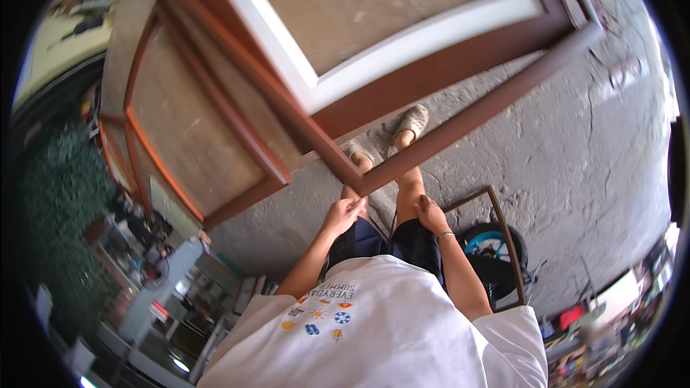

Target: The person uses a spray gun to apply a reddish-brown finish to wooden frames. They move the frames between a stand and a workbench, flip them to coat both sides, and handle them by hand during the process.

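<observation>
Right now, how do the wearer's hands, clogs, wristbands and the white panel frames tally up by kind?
Hands: 2 (left hand, right hand)
Clogs: 2
Wristband: 1
White panel frame: 1
Total: 6

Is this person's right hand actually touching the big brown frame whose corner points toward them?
Apart. The head view shows it: a strip of concrete floor lies plainly visible between the right hand and the brown frame's nearest bar.

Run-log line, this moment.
left hand: near brown frame, contact unclear | right hand: by right leg | blue-rimmed wheel: right of hands
</observation>
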Tool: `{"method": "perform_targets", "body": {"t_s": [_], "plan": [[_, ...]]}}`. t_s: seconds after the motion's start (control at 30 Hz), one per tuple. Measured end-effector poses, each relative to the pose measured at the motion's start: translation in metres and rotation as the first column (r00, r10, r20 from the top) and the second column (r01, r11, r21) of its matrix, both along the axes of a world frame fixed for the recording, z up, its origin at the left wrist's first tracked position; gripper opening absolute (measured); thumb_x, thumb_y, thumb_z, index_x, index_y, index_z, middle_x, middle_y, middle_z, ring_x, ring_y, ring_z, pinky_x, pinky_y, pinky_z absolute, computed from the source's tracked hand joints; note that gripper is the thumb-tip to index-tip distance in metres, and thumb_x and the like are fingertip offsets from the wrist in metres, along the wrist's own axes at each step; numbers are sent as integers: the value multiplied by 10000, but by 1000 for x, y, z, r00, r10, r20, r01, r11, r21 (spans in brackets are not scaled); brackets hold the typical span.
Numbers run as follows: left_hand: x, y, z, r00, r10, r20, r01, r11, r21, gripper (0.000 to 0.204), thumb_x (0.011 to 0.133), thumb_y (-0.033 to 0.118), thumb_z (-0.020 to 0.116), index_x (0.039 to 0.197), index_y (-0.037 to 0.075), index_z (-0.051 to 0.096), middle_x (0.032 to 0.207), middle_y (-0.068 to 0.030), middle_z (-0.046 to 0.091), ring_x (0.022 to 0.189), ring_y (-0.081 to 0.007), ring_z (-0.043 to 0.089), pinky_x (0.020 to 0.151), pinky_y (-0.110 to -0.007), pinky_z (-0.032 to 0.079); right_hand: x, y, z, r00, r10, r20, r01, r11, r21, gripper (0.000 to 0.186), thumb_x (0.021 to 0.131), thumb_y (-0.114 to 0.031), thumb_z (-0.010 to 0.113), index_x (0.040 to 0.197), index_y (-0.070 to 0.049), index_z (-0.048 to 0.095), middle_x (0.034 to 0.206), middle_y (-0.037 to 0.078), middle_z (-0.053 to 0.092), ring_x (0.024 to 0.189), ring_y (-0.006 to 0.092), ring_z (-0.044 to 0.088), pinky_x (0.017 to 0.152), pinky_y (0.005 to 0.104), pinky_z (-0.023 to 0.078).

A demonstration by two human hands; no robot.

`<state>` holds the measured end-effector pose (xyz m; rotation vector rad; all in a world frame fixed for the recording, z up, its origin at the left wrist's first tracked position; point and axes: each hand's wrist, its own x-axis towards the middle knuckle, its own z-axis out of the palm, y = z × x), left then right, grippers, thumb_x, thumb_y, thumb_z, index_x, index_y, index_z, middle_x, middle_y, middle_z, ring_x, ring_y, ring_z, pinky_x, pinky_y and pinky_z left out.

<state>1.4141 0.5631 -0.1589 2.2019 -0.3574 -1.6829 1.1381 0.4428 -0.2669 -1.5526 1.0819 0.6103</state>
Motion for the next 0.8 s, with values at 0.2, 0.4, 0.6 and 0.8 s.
{"method": "perform_targets", "body": {"t_s": [0.2,0.4,0.6,0.8], "plan": [[-16,60,-40,950,306,-57,-306,952,7,365,991,381,573,944,39,690,754,-47,667,663,-106,611,608,-281,503,0,-2,4,997,45,-63,-42,997,60,618,933,-422,549,1358,19,464,1207,287,614,1150,443,579,972,477,466],[-15,85,-37,855,514,-65,-512,858,49,283,988,362,572,1010,110,699,792,6,651,671,-73,572,611,-225,465,-16,7,-17,980,153,-128,-134,980,144,649,950,-464,509,1382,15,434,1276,316,566,1180,469,555,1009,485,450],[-15,106,-40,860,509,-25,-502,855,130,342,998,411,535,1032,111,694,802,16,644,675,-74,563,607,-235,460,6,3,-3,951,233,-202,-194,962,193,716,950,-490,482,1432,28,375,1338,347,501,1230,452,532,1060,454,419],[-18,108,-42,844,535,-38,-530,843,93,306,1002,372,544,1007,105,692,789,18,629,679,-74,555,608,-227,451,43,24,37,804,563,-194,-573,820,5,756,916,-479,550,1423,53,373,1443,361,370,1335,486,401,1084,526,372]]}}
